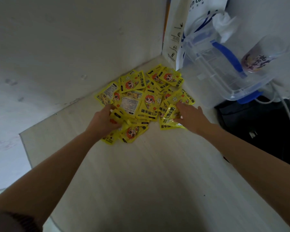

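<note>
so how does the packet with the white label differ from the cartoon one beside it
The white-label packet lies back up, showing a white panel of small print; the cartoon packet lies front up, showing a red-haired figure and large characters. The white-label packet sits nearer the left hand than the cartoon packet. Both are yellow, in one pile.

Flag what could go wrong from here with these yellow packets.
The left hand grips several hand-warmer packets in a loose bunch, so some may slip out. The right hand works close to the tabletop's right edge, so packets there could slide off towards the black object below.
</note>
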A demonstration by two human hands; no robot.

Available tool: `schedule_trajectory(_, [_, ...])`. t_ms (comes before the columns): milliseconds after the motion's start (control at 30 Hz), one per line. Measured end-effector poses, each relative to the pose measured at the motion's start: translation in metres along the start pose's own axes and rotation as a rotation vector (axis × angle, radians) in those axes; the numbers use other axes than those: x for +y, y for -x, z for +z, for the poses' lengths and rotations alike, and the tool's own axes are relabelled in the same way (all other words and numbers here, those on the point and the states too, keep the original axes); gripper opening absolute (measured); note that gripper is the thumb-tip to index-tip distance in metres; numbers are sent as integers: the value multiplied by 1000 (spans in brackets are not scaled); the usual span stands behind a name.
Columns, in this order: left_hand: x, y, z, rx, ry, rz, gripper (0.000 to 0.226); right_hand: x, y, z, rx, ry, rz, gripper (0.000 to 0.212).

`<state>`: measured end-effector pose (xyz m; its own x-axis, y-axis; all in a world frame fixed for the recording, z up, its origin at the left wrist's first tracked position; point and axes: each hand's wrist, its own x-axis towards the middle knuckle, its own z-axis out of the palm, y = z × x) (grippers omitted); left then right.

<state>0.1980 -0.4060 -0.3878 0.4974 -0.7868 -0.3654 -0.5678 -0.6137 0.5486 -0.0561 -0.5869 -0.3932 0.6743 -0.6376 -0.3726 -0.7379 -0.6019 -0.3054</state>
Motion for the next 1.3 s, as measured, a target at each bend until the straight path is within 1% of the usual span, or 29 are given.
schedule_trajectory(67, [10,-18,-5,16,-32,15,41,6,-11,-7,-16,92,-6,42])
schedule_trajectory(167, [22,-46,-9,-12,-125,84,41,13,-30,-16,-27,292,-67,49])
schedule_trajectory(300, [46,-85,-14,-40,-235,186,26,15,-53,-24,-25,434,-156,53])
schedule_trajectory(433, [65,-121,-16,-49,-314,247,29,12,-67,-28,-50,506,-213,59])
schedule_trajectory(533, [68,-142,-12,-24,-363,291,38,13,-72,-30,-62,510,-233,58])
schedule_trajectory(633, [64,-158,-7,-34,-339,289,47,16,-75,-29,-76,501,-242,59])
schedule_trajectory(733, [61,-164,-4,-149,-302,281,69,19,-75,-24,-79,504,-252,59])
schedule_trajectory(767, [61,-165,-2,-208,-284,261,72,20,-75,-22,-76,491,-249,58])
schedule_trajectory(833, [59,-164,3,-308,-319,203,69,23,-75,-19,-67,443,-231,58])
schedule_trajectory(867, [56,-164,6,-319,-367,186,66,24,-74,-18,-63,424,-219,59])
schedule_trajectory(933, [53,-160,9,-258,-424,185,59,25,-74,-16,-59,415,-201,59])
schedule_trajectory(1000, [51,-155,11,-177,-458,203,57,24,-73,-14,-50,432,-188,58])
schedule_trajectory(1067, [50,-148,15,-139,-446,214,62,24,-72,-11,-36,448,-171,57])
schedule_trajectory(1133, [46,-141,19,-133,-427,218,72,25,-70,-9,-23,436,-144,63])
schedule_trajectory(1167, [43,-139,20,-136,-421,209,72,25,-69,-8,-18,418,-134,66])
schedule_trajectory(1300, [37,-127,23,-118,-439,156,47,27,-62,-4,5,371,-105,67])
